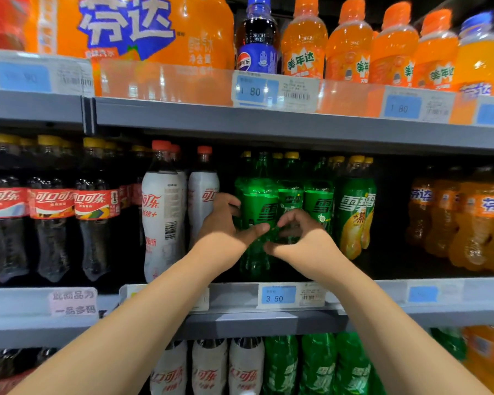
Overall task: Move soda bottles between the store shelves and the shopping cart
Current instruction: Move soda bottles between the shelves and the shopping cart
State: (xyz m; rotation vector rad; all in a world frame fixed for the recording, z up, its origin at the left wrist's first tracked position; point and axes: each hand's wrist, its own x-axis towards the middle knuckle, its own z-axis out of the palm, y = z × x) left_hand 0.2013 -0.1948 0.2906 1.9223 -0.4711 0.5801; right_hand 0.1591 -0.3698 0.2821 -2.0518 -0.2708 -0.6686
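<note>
Grey store shelves point(268, 124) are filling the whole view, stacked with soft drinks and edged with blue price tags. On the top shelf, a large orange Fanta bottle point(143, 32) is standing at the left, beside a Pepsi bottle point(256, 38) and a row of orange Mirinda bottles point(348, 44). On the middle shelf, red-labelled Coca-Cola bottles point(50, 206) with yellow caps are lining the left side, white-labelled Coca-Cola bottles point(163, 220) with red caps are standing next to them, and orange Fanta bottles point(476, 220) are sitting in shadow at the far right. A price tag point(278, 295) reading 3 50 is hanging on the shelf edge below the hands.

Both bare arms are reaching up to a green Sprite bottle point(257, 206) standing upright at the front of the middle shelf, just right of the white-labelled bottles and left of more green Sprite bottles point(320, 201). The left hand point(226, 226) is wrapping round the bottle's left side, fingers behind and thumb across the front. The right hand point(303, 238) is curling against its right side, fingers bent over the label, thumb low. Both are gripping this one bottle, which is sitting on the shelf among its neighbours.
</note>
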